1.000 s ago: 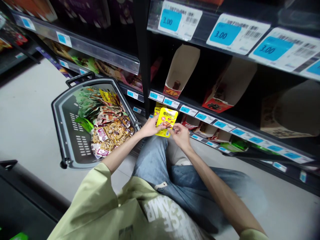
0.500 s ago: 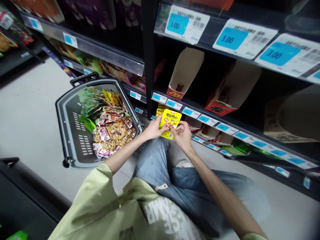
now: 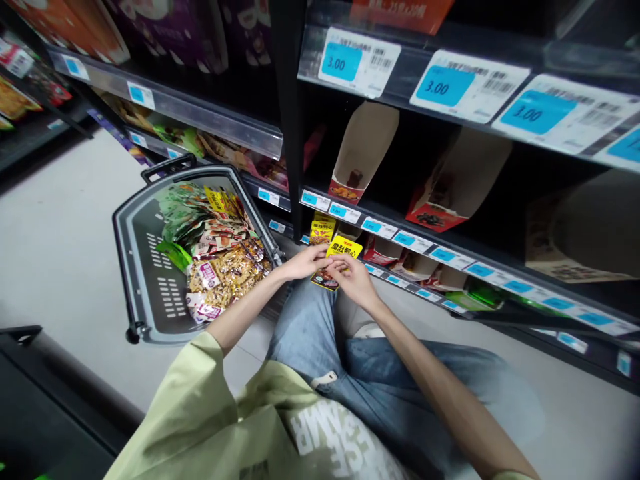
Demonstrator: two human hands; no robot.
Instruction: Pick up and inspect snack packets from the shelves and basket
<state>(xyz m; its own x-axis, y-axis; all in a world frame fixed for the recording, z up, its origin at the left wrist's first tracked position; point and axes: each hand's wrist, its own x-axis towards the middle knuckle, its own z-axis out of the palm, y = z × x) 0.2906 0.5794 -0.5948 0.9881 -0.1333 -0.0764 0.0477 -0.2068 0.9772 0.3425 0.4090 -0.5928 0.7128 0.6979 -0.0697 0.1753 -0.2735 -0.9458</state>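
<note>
Between my two hands, above my bent knee, is a yellow snack packet [image 3: 345, 246] with dark printed characters. My left hand [image 3: 306, 262] pinches its left side. On its right, the fingers of my right hand [image 3: 354, 280] are closed over the lower part, close to my left fingertips. A darker printed edge shows below the fingers; whether it belongs to a second packet I cannot tell. Just beyond my left hand, a similar yellow pack [image 3: 323, 230] sits on the low shelf. To the left stands a grey shopping basket [image 3: 150, 327] holding green, yellow, red and brown snack packets.
Dark shelving [image 3: 290, 87] rises in front, its edges lined with blue-and-white price tags [image 3: 446, 87]. Open cardboard display boxes [image 3: 363, 150] stand on the shelf at right. Pale floor [image 3: 60, 200] lies left of the basket, and a black fixture [image 3: 45, 407] is at lower left.
The packet has tipped and dropped slightly, and my right hand has moved left and down across its front, closer to my left hand. The view has shifted a little.
</note>
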